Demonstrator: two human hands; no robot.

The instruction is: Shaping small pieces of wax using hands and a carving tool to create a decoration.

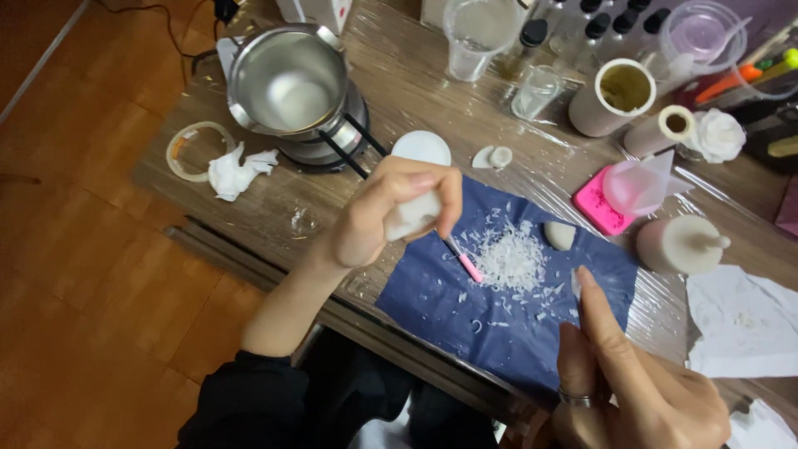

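My left hand (391, 212) is curled around a small white waxy piece (413, 214) above a dark blue sheet (432, 303) on the table. A thin tool with a pink handle (465, 262) pokes out below that hand, its tip toward a pile of white shavings (509, 258). My right hand (632, 378), with a ring on one finger, is low at the right edge of the blue sheet; its index finger points up and a small pale sliver (575, 283) sits at the fingertip. A pale rounded lump (560, 235) lies beyond the shavings.
A steel pot (287, 83) sits on a small burner at the back left, next to a crumpled tissue (237, 170) and a tape ring (198, 150). Clear cups, dark-capped bottles, cylindrical candles (682, 244), a pink mould (600, 208) and white paper (740, 320) crowd the right.
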